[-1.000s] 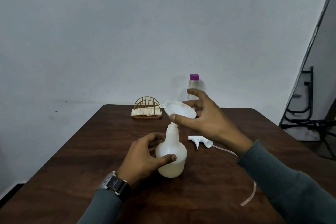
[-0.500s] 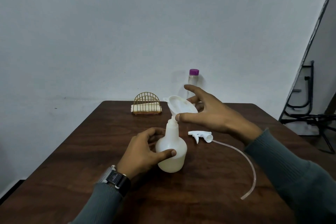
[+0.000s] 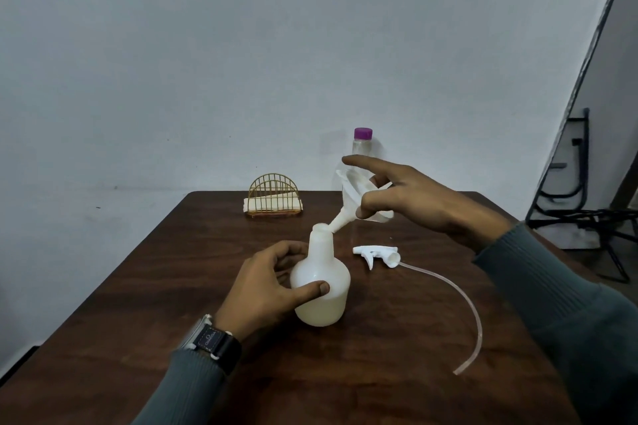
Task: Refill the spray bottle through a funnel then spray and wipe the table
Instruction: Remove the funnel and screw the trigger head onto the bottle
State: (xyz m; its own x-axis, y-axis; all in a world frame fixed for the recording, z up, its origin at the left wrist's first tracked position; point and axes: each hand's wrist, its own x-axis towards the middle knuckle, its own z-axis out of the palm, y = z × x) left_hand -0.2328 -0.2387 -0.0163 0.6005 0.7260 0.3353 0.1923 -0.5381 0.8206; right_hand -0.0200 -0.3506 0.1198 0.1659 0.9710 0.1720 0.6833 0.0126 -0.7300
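Note:
A white spray bottle (image 3: pixel 322 293) stands uncapped on the brown table (image 3: pixel 193 272), part full of pale liquid. My left hand (image 3: pixel 266 290) grips its round body. My right hand (image 3: pixel 411 196) holds the white funnel (image 3: pixel 348 203) by its bowl, tilted hard to the right, with the spout tip just at the rim of the bottle's mouth. The white trigger head (image 3: pixel 378 253) lies on the table to the right of the bottle, its clear tube (image 3: pixel 466 300) curving toward me. A clear bottle with a purple cap (image 3: pixel 362 141) stands behind the funnel.
A gold wire holder (image 3: pixel 274 195) with folded white cloths sits at the table's far edge by the wall. Black metal legs of a stand (image 3: pixel 583 203) are on the floor past the right edge.
The funnel has come up out of the bottle's mouth and tipped to the right in my right hand. My left hand keeps its grip on the bottle.

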